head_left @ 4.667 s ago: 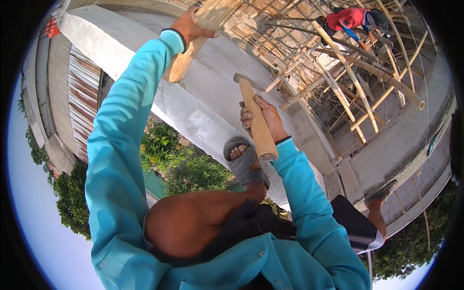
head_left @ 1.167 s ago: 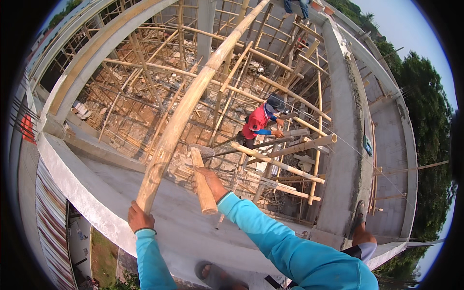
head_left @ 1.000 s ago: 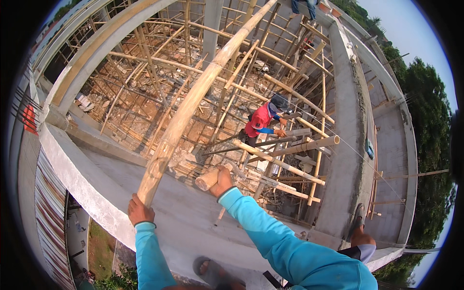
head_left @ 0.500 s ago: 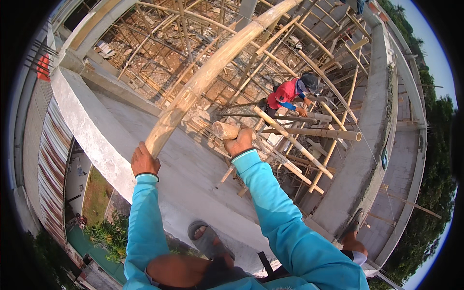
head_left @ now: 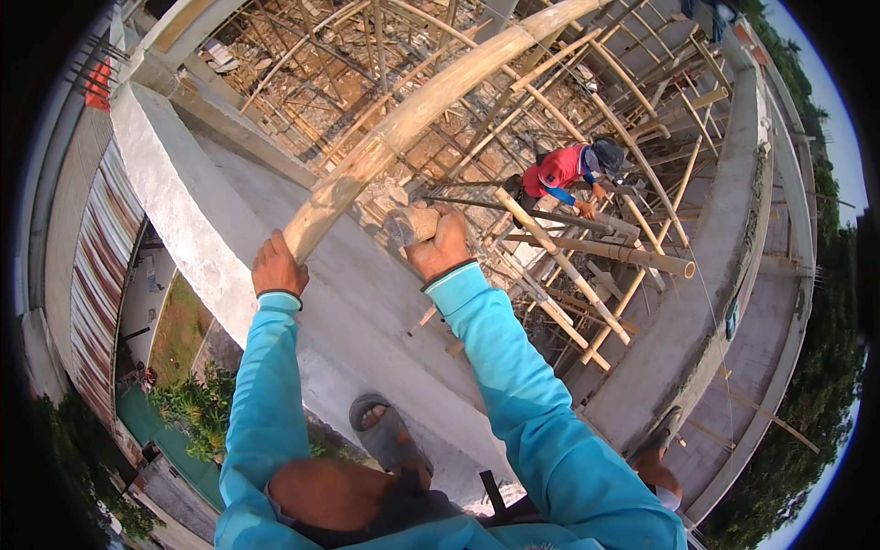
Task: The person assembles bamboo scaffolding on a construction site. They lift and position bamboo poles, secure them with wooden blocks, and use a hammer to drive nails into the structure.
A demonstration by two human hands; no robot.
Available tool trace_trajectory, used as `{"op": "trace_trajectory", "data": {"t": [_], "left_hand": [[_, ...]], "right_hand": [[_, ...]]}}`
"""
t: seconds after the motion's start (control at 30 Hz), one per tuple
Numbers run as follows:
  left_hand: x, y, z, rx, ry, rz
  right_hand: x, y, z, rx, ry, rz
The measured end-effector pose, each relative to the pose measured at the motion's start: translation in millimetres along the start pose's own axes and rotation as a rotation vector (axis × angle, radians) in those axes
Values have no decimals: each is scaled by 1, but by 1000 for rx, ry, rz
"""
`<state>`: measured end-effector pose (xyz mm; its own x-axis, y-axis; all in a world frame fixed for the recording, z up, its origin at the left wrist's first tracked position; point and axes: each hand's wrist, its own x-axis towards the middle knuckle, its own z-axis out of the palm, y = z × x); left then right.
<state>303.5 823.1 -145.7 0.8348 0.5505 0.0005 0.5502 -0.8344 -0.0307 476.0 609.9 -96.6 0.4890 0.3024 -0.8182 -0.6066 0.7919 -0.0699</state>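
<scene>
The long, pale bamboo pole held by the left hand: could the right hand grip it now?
Probably not: the right hand is closed around a thick, pale wooden handle, though the bamboo pole runs nearby.

pale concrete ledge (head_left: 403,357), grey sandalled foot (head_left: 392,440) on top

Head-worn fisheye view, downward from close above left hand (head_left: 278,268) and right hand (head_left: 445,244), bamboo scaffolding (head_left: 562,264) farther below.

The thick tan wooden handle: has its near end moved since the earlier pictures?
Yes: the wooden handle has swung its near end forward, from over the grey concrete ledge towards its inner edge.
</scene>
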Motion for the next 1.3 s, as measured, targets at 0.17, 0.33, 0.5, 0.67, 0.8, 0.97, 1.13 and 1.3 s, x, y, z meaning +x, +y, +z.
{"op": "trace_trajectory", "data": {"t": [0.17,0.33,0.5,0.67,0.8,0.97,1.13,1.3], "left_hand": [[-3,1,-2,16,-13,-11],[-1,-1,-3,13,2,-5],[2,-5,-6,10,-12,-8],[4,-7,3,16,12,2],[2,-3,1,-23,-24,-43],[3,-3,3,6,-9,-28],[3,-6,2,-10,-36,-35],[8,-1,-1,-37,-37,-32]], "right_hand": [[5,-15,-27,-420,-322,190],[9,-22,-41,-44,-59,60],[-18,15,20,-352,-153,222],[3,-20,-37,-326,-277,281],[10,-17,-52,-102,-25,76],[-2,18,-7,-295,-73,150],[6,6,-15,-375,-269,200],[10,-2,-28,-44,15,22]]}}
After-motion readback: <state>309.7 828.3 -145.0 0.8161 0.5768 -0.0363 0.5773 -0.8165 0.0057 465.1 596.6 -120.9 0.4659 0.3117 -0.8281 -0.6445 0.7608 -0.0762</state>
